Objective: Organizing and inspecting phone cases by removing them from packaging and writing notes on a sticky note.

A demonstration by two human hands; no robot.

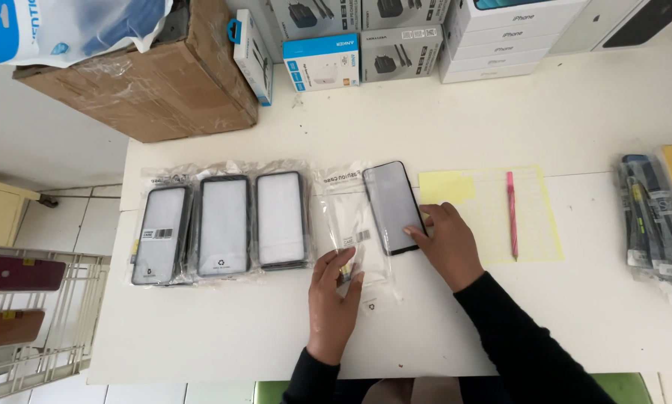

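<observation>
A black smartphone (393,206) lies face up on the white table (545,127). My right hand (446,243) rests beside it, fingertips touching its right edge and lower corner. My left hand (334,299) pinches the lower end of a clear plastic sleeve (349,217) with a barcode sticker, lying just left of the phone. Left of that, three packaged phone cases (220,224) in clear bags lie side by side.
A yellow paper sheet (493,217) with a pink pen (512,213) lies to the right. Bagged items (654,217) sit at the right edge. A cardboard box (156,82) and stacked small boxes (396,45) line the back. A wire rack (37,322) stands left.
</observation>
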